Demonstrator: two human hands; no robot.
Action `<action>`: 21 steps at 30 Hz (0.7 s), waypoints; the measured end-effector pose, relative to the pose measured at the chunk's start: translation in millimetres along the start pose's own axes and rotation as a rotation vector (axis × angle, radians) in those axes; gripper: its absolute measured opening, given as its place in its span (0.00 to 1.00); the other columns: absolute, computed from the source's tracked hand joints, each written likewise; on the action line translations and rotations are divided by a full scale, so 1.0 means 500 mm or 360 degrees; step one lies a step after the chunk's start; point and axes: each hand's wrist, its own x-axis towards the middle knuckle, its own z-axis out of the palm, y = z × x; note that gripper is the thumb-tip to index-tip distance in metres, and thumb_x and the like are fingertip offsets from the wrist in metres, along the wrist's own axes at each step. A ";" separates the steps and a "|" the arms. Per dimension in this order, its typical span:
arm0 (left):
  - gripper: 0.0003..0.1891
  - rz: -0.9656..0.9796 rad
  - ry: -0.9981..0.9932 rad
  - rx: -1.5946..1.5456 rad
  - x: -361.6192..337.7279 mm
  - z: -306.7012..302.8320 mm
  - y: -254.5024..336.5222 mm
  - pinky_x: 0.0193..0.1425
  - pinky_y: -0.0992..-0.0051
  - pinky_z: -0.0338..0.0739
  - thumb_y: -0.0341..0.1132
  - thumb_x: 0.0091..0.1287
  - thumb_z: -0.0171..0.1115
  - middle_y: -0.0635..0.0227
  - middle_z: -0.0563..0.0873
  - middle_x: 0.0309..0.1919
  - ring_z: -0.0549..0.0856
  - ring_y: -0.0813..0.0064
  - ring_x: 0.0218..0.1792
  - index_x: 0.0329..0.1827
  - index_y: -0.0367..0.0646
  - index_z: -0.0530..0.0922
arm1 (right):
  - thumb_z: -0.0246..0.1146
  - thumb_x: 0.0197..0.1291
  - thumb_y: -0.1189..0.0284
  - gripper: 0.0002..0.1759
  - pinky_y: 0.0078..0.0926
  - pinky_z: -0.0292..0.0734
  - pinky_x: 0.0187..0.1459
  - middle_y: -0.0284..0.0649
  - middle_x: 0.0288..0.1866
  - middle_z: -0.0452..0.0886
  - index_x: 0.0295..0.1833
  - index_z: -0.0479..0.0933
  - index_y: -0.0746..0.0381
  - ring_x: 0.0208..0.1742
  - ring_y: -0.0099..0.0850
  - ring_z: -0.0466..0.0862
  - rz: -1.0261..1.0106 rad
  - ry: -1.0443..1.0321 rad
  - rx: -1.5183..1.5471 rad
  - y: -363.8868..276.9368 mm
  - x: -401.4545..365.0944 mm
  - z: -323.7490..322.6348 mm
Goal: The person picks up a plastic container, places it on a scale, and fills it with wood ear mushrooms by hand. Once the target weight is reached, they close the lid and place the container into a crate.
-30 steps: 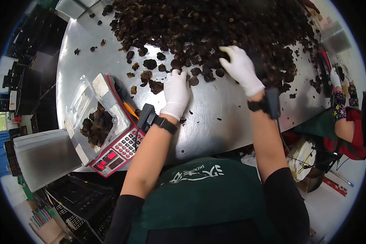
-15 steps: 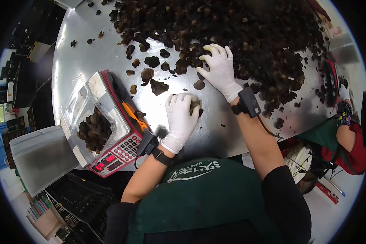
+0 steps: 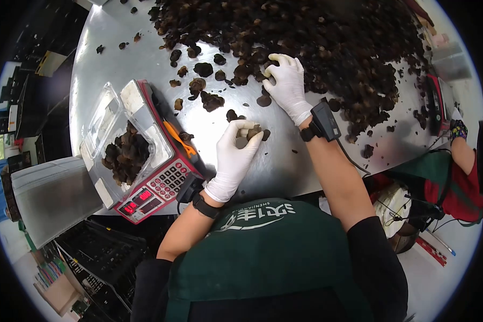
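Observation:
My gloved left hand [image 3: 235, 158] is closed, thumb and fingers pinching a dark brown piece of dried wood ear mushroom [image 3: 256, 132] above the metal table. Another dark mushroom piece [image 3: 233, 115] shows just beyond its fingers. My gloved right hand [image 3: 288, 88] is at the near edge of a large mushroom heap [image 3: 333, 48], its thumb and forefinger curled together on a mushroom piece that is mostly hidden. A loose brown piece [image 3: 263, 100] lies just below the right thumb. Several more loose pieces [image 3: 203, 69] are scattered between the heap and my left hand.
Left of me a red digital scale [image 3: 166, 182] with lit digits bears a clear plastic box [image 3: 99, 147] holding mushrooms [image 3: 126, 155]. An orange-handled tool [image 3: 180, 140] lies along its side. At the right, another person's gloved hand [image 3: 458, 130] is near a second red scale [image 3: 438, 107].
My left hand has turned and lifted slightly, bringing its mushroom piece into clearer view. The spread fingers of my right hand have curled into a pinch at the heap's edge.

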 end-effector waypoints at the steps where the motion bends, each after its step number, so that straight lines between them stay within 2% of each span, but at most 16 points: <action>1: 0.11 -0.0022 -0.0018 -0.0056 -0.005 -0.001 0.007 0.55 0.79 0.78 0.20 0.66 0.68 0.69 0.86 0.43 0.82 0.83 0.44 0.49 0.38 0.79 | 0.72 0.48 0.69 0.06 0.50 0.55 0.75 0.37 0.62 0.79 0.31 0.82 0.56 0.69 0.40 0.72 0.0017 0.0030 0.0031 -0.006 -0.001 -0.005; 4: 0.12 -0.0036 -0.0058 -0.0228 -0.017 -0.003 0.020 0.54 0.79 0.78 0.19 0.67 0.66 0.67 0.87 0.45 0.82 0.82 0.44 0.51 0.37 0.79 | 0.72 0.47 0.70 0.06 0.49 0.57 0.73 0.37 0.60 0.80 0.31 0.82 0.56 0.68 0.40 0.72 0.0035 0.0183 0.0071 -0.021 -0.010 -0.037; 6: 0.12 0.0021 -0.0068 -0.0347 -0.022 -0.003 0.014 0.54 0.79 0.78 0.19 0.68 0.65 0.66 0.87 0.46 0.83 0.82 0.44 0.53 0.37 0.78 | 0.72 0.46 0.71 0.06 0.45 0.64 0.68 0.38 0.58 0.81 0.31 0.82 0.57 0.64 0.42 0.75 0.0017 0.0324 0.0104 -0.023 -0.035 -0.084; 8: 0.10 -0.0052 -0.0100 -0.0343 -0.025 -0.013 -0.004 0.51 0.81 0.78 0.21 0.69 0.66 0.68 0.88 0.44 0.83 0.83 0.44 0.51 0.37 0.81 | 0.73 0.44 0.73 0.08 0.41 0.73 0.60 0.40 0.57 0.82 0.32 0.81 0.59 0.59 0.45 0.79 0.0050 0.0367 0.0129 -0.011 -0.093 -0.145; 12: 0.09 -0.0180 -0.0175 -0.0376 -0.028 -0.013 -0.003 0.49 0.83 0.77 0.23 0.70 0.66 0.70 0.88 0.44 0.83 0.85 0.43 0.52 0.37 0.83 | 0.72 0.48 0.78 0.11 0.42 0.74 0.63 0.49 0.60 0.79 0.36 0.77 0.64 0.62 0.49 0.78 0.0359 0.0006 0.0116 0.041 -0.305 -0.269; 14: 0.10 -0.0123 -0.0211 -0.0134 -0.027 -0.008 -0.016 0.49 0.79 0.79 0.25 0.69 0.67 0.65 0.89 0.42 0.86 0.77 0.41 0.52 0.37 0.83 | 0.72 0.50 0.78 0.11 0.38 0.75 0.63 0.49 0.58 0.79 0.37 0.77 0.65 0.62 0.48 0.79 0.0620 -0.0227 0.0073 0.066 -0.419 -0.339; 16: 0.10 0.0045 -0.0276 0.0166 -0.022 -0.002 -0.015 0.47 0.75 0.81 0.26 0.68 0.67 0.62 0.89 0.41 0.88 0.70 0.39 0.50 0.37 0.84 | 0.72 0.50 0.74 0.12 0.37 0.79 0.55 0.45 0.52 0.80 0.39 0.79 0.65 0.54 0.45 0.82 0.0850 -0.0552 -0.0098 0.101 -0.512 -0.405; 17: 0.15 0.0190 -0.0353 0.0491 -0.018 -0.004 -0.001 0.54 0.64 0.80 0.29 0.65 0.68 0.58 0.87 0.46 0.86 0.58 0.45 0.54 0.39 0.82 | 0.73 0.50 0.71 0.11 0.39 0.80 0.49 0.44 0.43 0.81 0.36 0.80 0.63 0.47 0.46 0.83 0.0826 -0.0684 -0.0230 0.125 -0.552 -0.430; 20: 0.20 0.0574 -0.0242 0.0826 -0.001 0.015 -0.010 0.57 0.65 0.78 0.28 0.63 0.68 0.54 0.84 0.51 0.84 0.56 0.50 0.59 0.38 0.79 | 0.72 0.51 0.69 0.10 0.41 0.80 0.43 0.45 0.36 0.80 0.33 0.79 0.62 0.41 0.48 0.84 0.1056 -0.0755 -0.0511 0.130 -0.513 -0.467; 21: 0.24 0.0457 -0.0305 0.0825 0.004 0.017 -0.010 0.65 0.59 0.75 0.28 0.61 0.67 0.52 0.80 0.58 0.80 0.50 0.58 0.62 0.39 0.76 | 0.70 0.54 0.70 0.10 0.43 0.78 0.39 0.45 0.31 0.78 0.30 0.77 0.64 0.35 0.49 0.82 0.0966 -0.0597 -0.0464 0.124 -0.470 -0.462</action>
